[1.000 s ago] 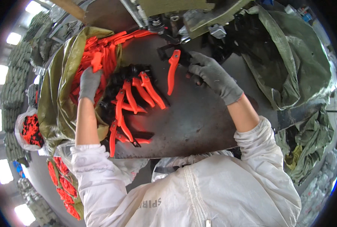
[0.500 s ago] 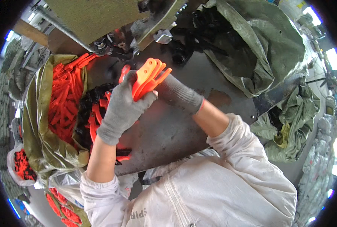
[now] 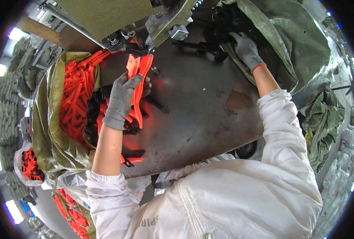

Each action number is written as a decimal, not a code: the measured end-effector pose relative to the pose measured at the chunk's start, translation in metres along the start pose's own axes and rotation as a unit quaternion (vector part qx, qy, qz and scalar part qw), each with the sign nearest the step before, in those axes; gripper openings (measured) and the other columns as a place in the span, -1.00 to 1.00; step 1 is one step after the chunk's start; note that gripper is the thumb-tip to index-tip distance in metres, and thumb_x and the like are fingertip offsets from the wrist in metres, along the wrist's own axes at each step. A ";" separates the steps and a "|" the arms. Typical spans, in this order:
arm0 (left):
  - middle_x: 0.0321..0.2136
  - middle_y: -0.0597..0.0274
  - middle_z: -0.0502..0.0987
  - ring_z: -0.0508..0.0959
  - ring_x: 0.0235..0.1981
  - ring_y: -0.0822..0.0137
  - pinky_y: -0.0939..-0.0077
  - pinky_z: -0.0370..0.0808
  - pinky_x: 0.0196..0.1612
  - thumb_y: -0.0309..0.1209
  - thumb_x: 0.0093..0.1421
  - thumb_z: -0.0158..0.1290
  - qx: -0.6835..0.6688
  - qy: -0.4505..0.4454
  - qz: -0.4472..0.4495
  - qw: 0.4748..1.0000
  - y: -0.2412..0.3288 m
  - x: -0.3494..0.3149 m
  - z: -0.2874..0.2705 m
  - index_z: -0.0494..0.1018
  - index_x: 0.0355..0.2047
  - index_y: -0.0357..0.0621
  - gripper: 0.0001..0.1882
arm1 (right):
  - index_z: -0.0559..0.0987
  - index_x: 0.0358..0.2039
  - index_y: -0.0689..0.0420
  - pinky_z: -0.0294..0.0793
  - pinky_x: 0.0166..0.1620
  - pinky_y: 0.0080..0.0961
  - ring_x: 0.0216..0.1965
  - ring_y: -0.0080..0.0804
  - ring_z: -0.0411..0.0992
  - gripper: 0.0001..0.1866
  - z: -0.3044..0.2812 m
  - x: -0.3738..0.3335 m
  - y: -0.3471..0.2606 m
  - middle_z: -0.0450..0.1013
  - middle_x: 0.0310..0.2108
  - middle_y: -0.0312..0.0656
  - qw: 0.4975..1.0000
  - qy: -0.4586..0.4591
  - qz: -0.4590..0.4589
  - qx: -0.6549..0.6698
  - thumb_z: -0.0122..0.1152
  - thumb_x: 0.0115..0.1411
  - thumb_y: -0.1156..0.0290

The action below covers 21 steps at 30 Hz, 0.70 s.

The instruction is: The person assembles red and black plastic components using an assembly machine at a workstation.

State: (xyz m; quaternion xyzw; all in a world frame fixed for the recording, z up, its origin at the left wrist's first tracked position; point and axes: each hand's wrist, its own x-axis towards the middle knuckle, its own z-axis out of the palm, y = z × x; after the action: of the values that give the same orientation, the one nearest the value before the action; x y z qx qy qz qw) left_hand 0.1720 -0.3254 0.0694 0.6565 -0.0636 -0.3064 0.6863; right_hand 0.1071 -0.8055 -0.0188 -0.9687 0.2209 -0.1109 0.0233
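My left hand (image 3: 123, 95), in a grey knit glove, is closed around a few bright orange-red plastic handle-shaped pieces (image 3: 139, 85). They stand upright in its grip near the front of a metal machine. My right hand (image 3: 246, 51), gloved the same way, is at the mouth of a green woven sack (image 3: 280, 51). Its fingers are stretched out over dark black parts (image 3: 226, 22), and nothing shows held in them. A black part with a rounded end (image 3: 208, 48) lies on the table beside that sack.
The dark metal table (image 3: 193, 119) has worn patches. A sack of orange-red pieces (image 3: 75, 99) stands at left, with more orange and black pieces at its edge. Above hangs the machine's olive plate (image 3: 105, 18) with a metal block (image 3: 178, 32). A crumpled green sack (image 3: 322, 119) lies at right.
My right hand has left the orange-red pieces and moved up and right to the green sack. My left hand keeps them, now turned more upright and slightly further left.
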 end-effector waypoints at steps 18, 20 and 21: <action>-0.25 0.29 0.65 0.62 -0.32 0.47 0.50 0.59 -0.22 -0.45 0.33 0.19 0.079 0.055 0.059 0.994 0.009 -0.001 0.004 0.54 0.02 -0.29 -0.71 | 0.35 0.38 0.16 0.41 -0.47 -0.68 -0.50 -0.64 0.38 -0.39 -0.099 -0.107 -0.235 0.49 -0.30 -0.27 0.733 -0.239 0.032 0.635 0.17 0.31 0.46; -0.26 0.30 0.64 0.60 -0.31 0.48 0.52 0.57 -0.20 -0.45 0.32 0.19 0.070 0.058 0.056 0.994 0.007 -0.001 0.001 0.54 0.02 -0.29 -0.71 | 0.34 0.39 0.16 0.43 -0.45 -0.65 -0.47 -0.63 0.39 -0.38 -0.096 -0.106 -0.242 0.49 -0.28 -0.25 0.731 -0.261 0.012 0.631 0.16 0.31 0.47; -0.27 0.29 0.64 0.60 -0.30 0.48 0.51 0.57 -0.19 -0.45 0.32 0.20 0.062 0.057 0.043 0.995 0.004 -0.001 0.002 0.54 0.02 -0.29 -0.71 | 0.33 0.39 0.16 0.44 -0.43 -0.62 -0.45 -0.61 0.40 -0.38 -0.094 -0.105 -0.245 0.50 -0.26 -0.23 0.728 -0.280 -0.005 0.626 0.15 0.31 0.48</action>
State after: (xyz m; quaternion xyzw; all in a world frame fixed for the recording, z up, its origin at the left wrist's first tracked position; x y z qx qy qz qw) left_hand 0.1716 -0.3270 0.0733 0.7110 -0.0711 -0.2339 0.6593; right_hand 0.0972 -0.5387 0.0740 -0.7228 0.0795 0.0523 0.6845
